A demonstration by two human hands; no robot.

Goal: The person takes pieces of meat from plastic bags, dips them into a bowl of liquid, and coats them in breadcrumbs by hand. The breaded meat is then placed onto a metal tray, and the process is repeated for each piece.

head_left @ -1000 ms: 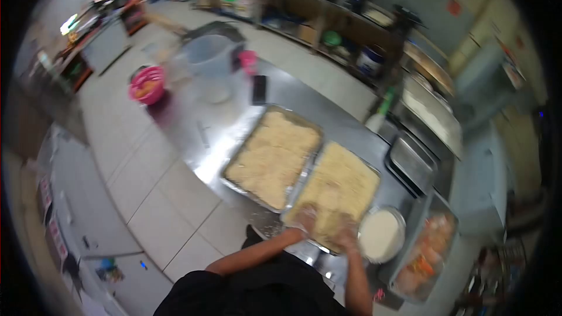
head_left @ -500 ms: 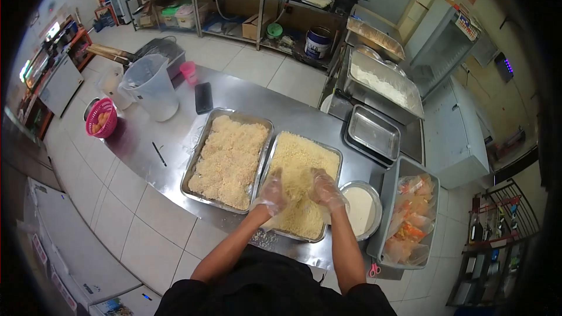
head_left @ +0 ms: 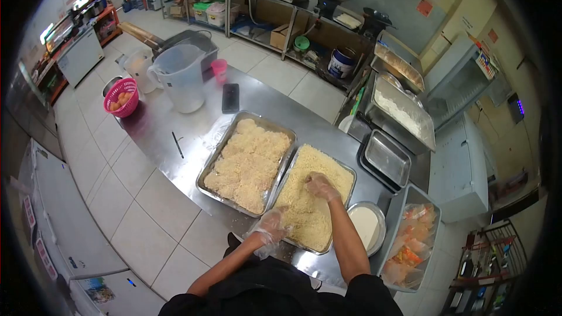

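Both my hands wear clear plastic gloves over a metal tray of pale yellow breadcrumbs (head_left: 321,161). My right hand (head_left: 322,187) has its fingers curled down into the crumbs near the tray's middle, closed on some of them. At the near left edge of that tray is my left hand (head_left: 271,226), its thumb and fingers apart at the crumbs, holding nothing that I can see. Close by on the left, a second metal tray holds flat crumb-coated pieces (head_left: 249,161). A steel bowl of creamy white batter (head_left: 366,225) stands right of the crumb tray.
A grey bin (head_left: 430,240) with bagged orange-pink food stands at the right, beyond the batter. Stacked metal trays (head_left: 387,158) lie behind it. Along the table's left are a phone (head_left: 230,98), a black pen (head_left: 177,144), a plastic jug (head_left: 184,82) and a pink basket of eggs (head_left: 122,98).
My left hand has drawn back toward the near left tray edge. My right hand has moved inward across the crumbs, fingers now curled. The camera view has shifted.
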